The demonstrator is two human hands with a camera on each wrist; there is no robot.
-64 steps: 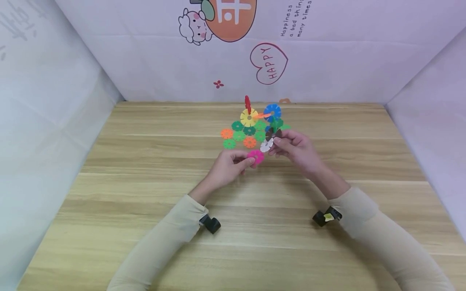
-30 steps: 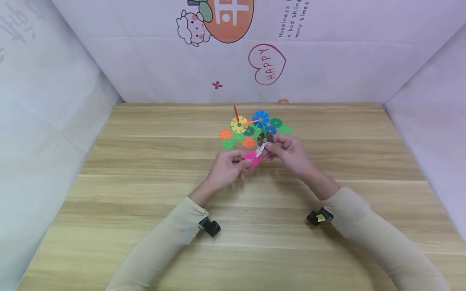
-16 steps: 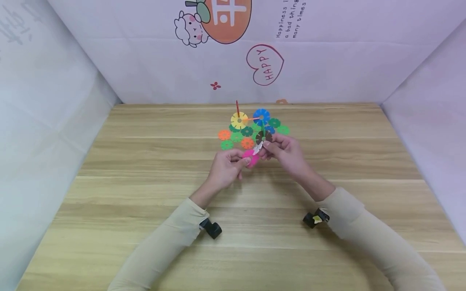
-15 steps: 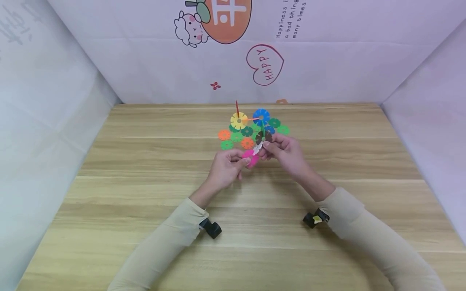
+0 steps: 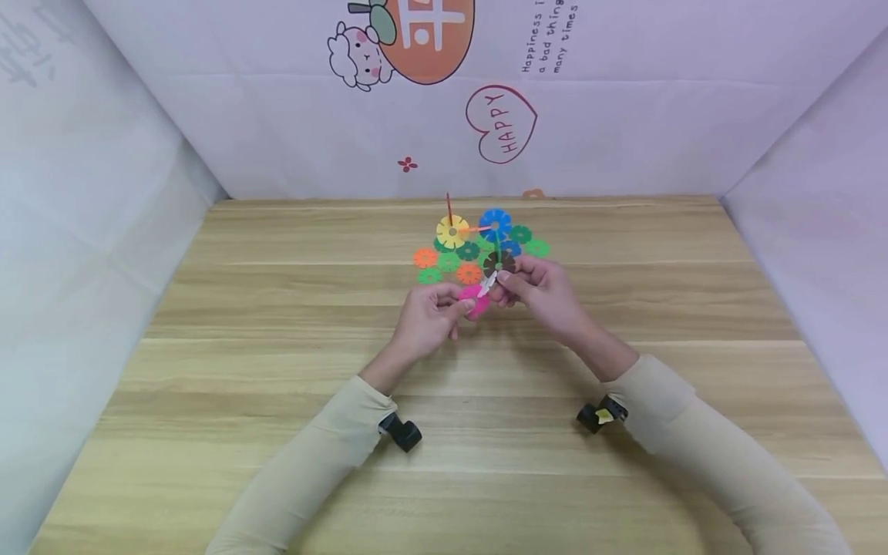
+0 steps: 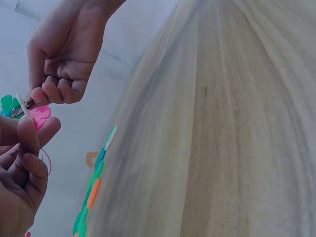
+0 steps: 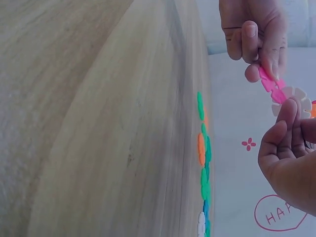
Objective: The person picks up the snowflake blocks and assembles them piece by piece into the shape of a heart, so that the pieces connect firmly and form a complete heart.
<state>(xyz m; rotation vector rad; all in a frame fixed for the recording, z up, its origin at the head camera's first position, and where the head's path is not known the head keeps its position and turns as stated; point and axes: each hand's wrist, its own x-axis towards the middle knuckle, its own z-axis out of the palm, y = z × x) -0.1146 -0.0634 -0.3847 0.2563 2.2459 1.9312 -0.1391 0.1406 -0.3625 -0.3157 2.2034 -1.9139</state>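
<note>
My left hand pinches a pink snowflake disc between thumb and fingers. My right hand grips a chain of joined snowflake discs near its brown disc and white disc. The pink disc's edge meets the white one at a crossing angle, as the right wrist view shows, with right fingers partly covering the white disc. Farther up the chain come a green disc seen edge-on, a blue disc, a thin orange one, a yellow disc and an upright red disc.
Behind the hands, several loose discs lie flat on the wooden table, among them an orange disc and a light green disc. White printed cloth encloses the back and sides.
The pink disc, first apart from the white one, now meets it. The right hand brought the chain left and slightly down, and the white disc turned toward edge-on. In the last half second little moved.
</note>
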